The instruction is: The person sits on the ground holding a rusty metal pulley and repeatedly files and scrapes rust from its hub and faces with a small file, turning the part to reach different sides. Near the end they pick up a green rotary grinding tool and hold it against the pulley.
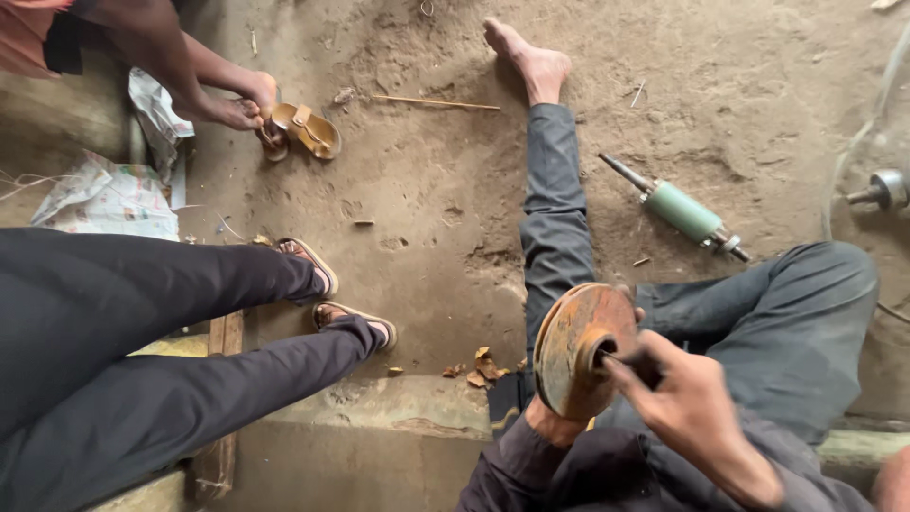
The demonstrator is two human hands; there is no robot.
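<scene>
A rusty round metal disc [572, 346] with a raised centre hub is held upright over my lap. My left hand [550, 423] grips it from behind and below, mostly hidden by the disc. My right hand [684, 398] is closed on a thin dark tool [627, 363] whose tip is pushed into the disc's hub hole. I sit on the dirt floor in dark grey trousers, my bare foot [531, 59] stretched out ahead.
A green cylinder on a steel shaft [682, 210] lies right of my leg; a metal part [886, 188] sits at the far right. A second person's legs in sandals [332, 284] cross from the left. Another person's hands [242, 104] touch brown sandals [308, 131]. A thin stick [436, 102] lies near crumpled bags [109, 194].
</scene>
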